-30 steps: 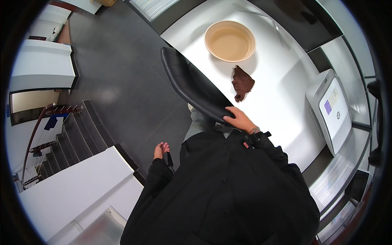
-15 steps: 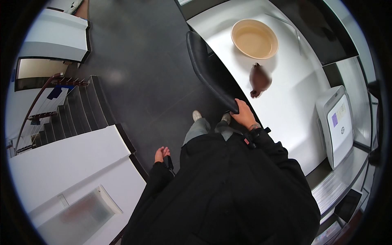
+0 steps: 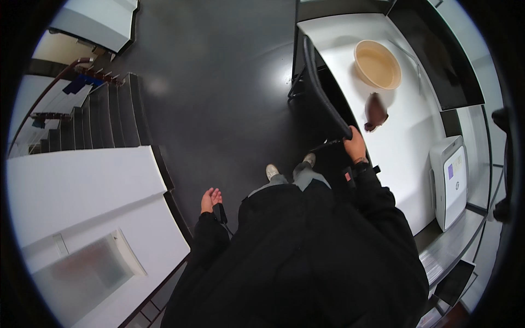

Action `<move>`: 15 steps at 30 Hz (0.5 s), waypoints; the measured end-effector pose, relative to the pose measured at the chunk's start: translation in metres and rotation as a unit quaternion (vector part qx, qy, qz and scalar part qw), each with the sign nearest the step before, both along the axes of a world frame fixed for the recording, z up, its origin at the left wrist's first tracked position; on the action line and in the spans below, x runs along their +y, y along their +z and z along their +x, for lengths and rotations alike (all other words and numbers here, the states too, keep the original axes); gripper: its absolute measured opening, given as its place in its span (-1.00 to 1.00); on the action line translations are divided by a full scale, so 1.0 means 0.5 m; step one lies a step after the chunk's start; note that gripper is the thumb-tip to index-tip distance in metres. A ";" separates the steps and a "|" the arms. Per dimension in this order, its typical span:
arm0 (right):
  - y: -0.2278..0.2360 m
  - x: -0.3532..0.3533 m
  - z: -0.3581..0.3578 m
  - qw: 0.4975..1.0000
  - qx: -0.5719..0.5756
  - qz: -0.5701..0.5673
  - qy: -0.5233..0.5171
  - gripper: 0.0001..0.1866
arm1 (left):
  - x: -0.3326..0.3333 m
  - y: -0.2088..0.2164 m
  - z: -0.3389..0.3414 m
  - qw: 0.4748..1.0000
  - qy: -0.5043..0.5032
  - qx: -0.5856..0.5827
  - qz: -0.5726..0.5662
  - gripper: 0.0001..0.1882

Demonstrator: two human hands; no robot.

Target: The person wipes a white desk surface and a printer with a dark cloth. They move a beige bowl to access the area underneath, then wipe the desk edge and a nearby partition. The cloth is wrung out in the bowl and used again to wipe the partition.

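Observation:
My right hand (image 3: 356,146) is closed round the near end of the black backrest of a chair (image 3: 324,92), which stands against the table's left edge, partly under the top. At my left side, my left hand (image 3: 210,200) hangs over the floor with its fingers loosely curled and apart, holding nothing. On the white table (image 3: 402,158) lies a dark brown object (image 3: 375,111), too blurred to name. Just beyond it stands a round cream-coloured basin (image 3: 377,64).
A white printer-like machine (image 3: 453,183) stands at the table's right side. To the left are a dark staircase (image 3: 104,117) with a handrail and a white counter (image 3: 93,191). Grey floor (image 3: 219,93) lies between stairs and table.
The chair's backrest has turned and moved closer to the table's edge, with my right hand still on it. The whole view has shifted, and my left hand remains low at my side.

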State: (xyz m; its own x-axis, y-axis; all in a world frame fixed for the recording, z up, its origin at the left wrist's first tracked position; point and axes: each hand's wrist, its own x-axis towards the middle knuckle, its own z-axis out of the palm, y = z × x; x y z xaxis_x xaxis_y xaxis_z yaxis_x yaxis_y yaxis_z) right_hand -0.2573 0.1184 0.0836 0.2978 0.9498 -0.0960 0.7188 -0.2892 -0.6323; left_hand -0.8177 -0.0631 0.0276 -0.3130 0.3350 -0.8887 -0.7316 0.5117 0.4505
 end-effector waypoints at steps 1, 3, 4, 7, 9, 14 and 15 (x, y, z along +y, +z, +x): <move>-0.001 -0.002 0.000 1.000 -0.031 -0.001 0.004 -0.50 | -0.015 -0.003 -0.017 1.000 0.004 -0.001 0.002 -0.74; -0.003 -0.003 -0.004 0.999 -0.037 -0.004 -0.006 -0.51 | -0.034 -0.019 -0.045 1.000 0.021 -0.006 -0.001 -0.72; -0.004 -0.003 -0.005 0.999 -0.042 -0.018 -0.024 -0.52 | -0.051 -0.031 -0.055 1.000 0.013 -0.006 -0.021 -0.75; -0.007 0.002 -0.008 0.997 -0.066 -0.023 -0.017 -0.50 | -0.119 -0.066 -0.077 0.995 0.037 -0.005 -0.092 -0.81; -0.011 0.008 -0.007 0.997 -0.065 -0.040 -0.008 -0.50 | -0.155 -0.089 -0.078 0.996 0.023 -0.006 -0.083 -0.80; -0.022 0.010 0.000 0.995 -0.081 -0.045 -0.027 -0.52 | -0.176 -0.121 -0.049 0.996 0.007 -0.010 -0.091 -0.79; -0.022 0.010 -0.002 0.995 -0.086 -0.042 -0.021 -0.54 | -0.165 -0.124 -0.046 0.996 0.014 -0.017 -0.084 -0.79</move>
State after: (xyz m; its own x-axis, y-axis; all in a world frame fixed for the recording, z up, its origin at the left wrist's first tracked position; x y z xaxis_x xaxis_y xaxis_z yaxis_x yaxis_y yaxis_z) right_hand -0.2581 0.1232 0.0727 0.3553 0.9273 -0.1176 0.8010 -0.3669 -0.4730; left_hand -0.8405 -0.1458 -0.0346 -0.2881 0.1713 -0.9422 -0.7602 0.5574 0.3338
